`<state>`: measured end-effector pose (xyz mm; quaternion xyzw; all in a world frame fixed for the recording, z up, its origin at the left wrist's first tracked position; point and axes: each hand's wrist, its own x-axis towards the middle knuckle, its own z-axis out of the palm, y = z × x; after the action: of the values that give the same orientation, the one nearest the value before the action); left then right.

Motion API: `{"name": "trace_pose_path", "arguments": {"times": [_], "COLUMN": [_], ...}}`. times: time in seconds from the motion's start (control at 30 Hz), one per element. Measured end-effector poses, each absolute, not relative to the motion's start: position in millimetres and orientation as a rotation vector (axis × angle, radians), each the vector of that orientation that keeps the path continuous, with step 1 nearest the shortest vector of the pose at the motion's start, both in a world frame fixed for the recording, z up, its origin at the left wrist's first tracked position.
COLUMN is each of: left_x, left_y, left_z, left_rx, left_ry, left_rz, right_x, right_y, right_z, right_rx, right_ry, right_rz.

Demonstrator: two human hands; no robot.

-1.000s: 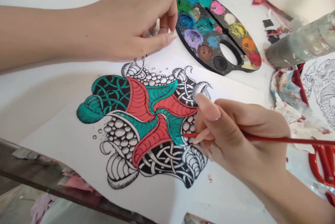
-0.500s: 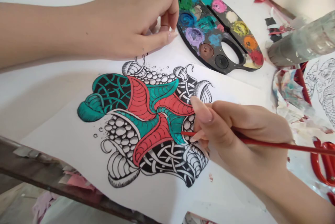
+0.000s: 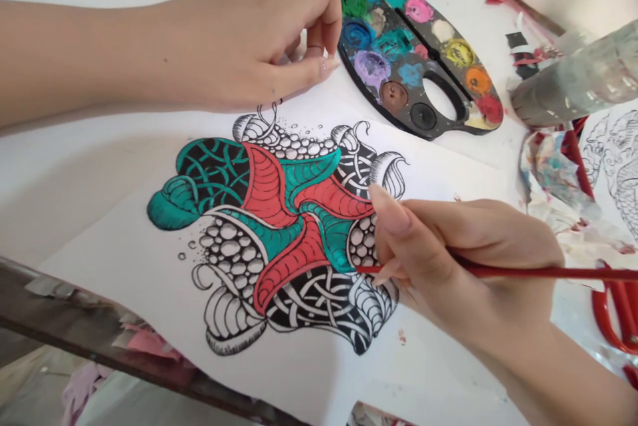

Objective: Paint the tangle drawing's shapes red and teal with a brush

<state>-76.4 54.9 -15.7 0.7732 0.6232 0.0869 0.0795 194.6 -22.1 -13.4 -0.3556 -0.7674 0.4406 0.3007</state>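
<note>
Lightly, the right hand [image 3: 463,260] pinches a red paintbrush [image 3: 528,272] at teal paint [image 3: 333,236]; the curled left hand [image 3: 249,47] touches the paper [image 3: 309,379].

This looks like a painter's craft corner, perhaps at home: a white tabletop [image 3: 498,160] carries a black plastic paint palette [image 3: 433,64] crusted with colours. Red-handled scissors [image 3: 611,319] and crumpled paint-stained paper [image 3: 553,200] lie nearby.

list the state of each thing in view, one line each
drawing paper: partly painted teal and red, rest black and white
red paintbrush: tip on the drawing
right hand: gripping the red paintbrush
left hand: fingers curled, nails at the sheet's top edge
paint palette: wells full of smeared colours
crumpled paper towel: paint-stained
</note>
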Motion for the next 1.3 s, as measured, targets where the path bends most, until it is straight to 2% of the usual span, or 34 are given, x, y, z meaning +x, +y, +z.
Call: {"name": "trace_pose_path", "arguments": {"times": [0.37,0.6,1.07,1.3], "left_x": [-79,-75,-75,-72], "left_y": [53,56,54,53], "left_z": [-16,-13,-13,-13], "left_rx": [2.349,2.332,2.312,2.281], "left_ry": [1.816,1.88,1.89,1.926], "left_rz": [0.314,0.252,0.252,0.229], "right_x": [194,199,204,201], "right_y": [-19,-24,-23,-22], "right_z": [-10,-16,-16,-15], "right_rx": [-0.875,-0.952,-0.999,-0.996], "right_ry": [-1.984,-1.982,-1.929,-1.936], "right_rz": [1.316,1.253,1.459,1.262]}}
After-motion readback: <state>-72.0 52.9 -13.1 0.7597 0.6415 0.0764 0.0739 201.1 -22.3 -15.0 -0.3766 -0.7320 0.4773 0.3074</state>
